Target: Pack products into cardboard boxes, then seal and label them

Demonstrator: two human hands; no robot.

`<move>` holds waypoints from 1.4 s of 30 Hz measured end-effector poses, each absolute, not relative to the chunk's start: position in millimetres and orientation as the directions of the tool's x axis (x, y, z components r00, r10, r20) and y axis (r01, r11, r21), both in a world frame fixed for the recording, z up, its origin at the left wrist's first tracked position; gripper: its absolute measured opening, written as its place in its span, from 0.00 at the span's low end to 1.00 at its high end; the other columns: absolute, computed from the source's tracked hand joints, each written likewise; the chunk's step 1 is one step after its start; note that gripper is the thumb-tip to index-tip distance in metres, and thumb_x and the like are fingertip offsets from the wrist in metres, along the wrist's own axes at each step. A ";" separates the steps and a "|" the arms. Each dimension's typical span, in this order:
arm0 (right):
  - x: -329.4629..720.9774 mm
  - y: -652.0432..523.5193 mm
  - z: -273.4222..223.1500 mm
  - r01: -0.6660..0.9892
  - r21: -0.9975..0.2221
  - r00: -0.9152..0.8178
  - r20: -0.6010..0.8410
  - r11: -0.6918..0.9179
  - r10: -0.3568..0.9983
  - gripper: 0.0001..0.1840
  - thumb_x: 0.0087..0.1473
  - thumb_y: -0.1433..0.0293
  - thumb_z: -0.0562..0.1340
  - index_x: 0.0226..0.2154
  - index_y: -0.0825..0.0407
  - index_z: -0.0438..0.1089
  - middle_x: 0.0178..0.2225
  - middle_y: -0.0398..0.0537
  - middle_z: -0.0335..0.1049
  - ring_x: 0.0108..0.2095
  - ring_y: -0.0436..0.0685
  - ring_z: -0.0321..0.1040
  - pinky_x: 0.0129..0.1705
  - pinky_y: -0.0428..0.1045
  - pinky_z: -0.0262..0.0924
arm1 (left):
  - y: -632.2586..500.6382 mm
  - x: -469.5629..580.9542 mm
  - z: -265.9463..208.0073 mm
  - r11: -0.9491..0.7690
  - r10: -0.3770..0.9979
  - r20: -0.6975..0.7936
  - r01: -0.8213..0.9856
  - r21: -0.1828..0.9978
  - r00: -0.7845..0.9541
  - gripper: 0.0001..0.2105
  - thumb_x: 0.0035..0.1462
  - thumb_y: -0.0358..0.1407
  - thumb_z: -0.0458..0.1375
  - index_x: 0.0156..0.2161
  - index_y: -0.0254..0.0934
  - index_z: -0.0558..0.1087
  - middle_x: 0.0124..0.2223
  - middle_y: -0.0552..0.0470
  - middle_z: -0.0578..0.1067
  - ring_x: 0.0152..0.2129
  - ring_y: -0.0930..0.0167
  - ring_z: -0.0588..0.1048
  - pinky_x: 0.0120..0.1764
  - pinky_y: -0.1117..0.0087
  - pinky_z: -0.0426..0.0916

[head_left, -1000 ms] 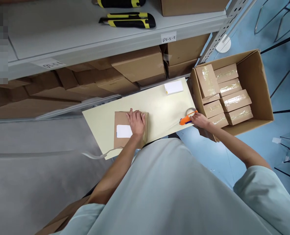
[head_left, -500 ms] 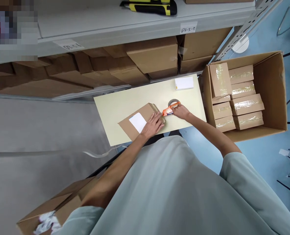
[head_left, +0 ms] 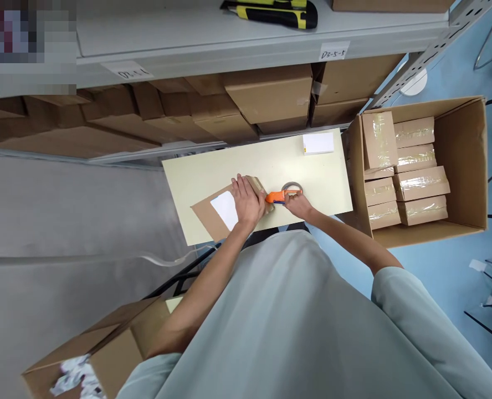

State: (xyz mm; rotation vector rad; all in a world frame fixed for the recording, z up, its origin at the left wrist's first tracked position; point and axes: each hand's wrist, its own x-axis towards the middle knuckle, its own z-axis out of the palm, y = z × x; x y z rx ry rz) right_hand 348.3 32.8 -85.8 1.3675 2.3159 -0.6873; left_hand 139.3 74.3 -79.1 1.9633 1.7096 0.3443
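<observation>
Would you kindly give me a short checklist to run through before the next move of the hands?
1. Left hand on the small carton: ok, it rests on top.
2. Right hand holding the orange tape dispenser: ok.
3. Carton square with the tabletop edges: not ok, it lies askew.
4. Dispenser tip touching the carton: cannot tell; it is right beside the left hand.
5. White pack clear of both hands: ok, it lies near the tabletop's far edge.
</observation>
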 end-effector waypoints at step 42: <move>475.4 35.6 -65.2 0.960 -0.070 -0.255 -0.618 0.271 0.744 0.27 0.79 0.63 0.53 0.62 0.72 0.66 0.46 0.75 0.84 0.47 0.71 0.83 0.60 0.60 0.62 | 70.3 97.7 -86.9 -0.396 0.830 -0.149 0.756 0.522 0.538 0.21 0.70 0.49 0.58 0.59 0.40 0.78 0.77 0.34 0.66 0.81 0.48 0.50 0.79 0.34 0.37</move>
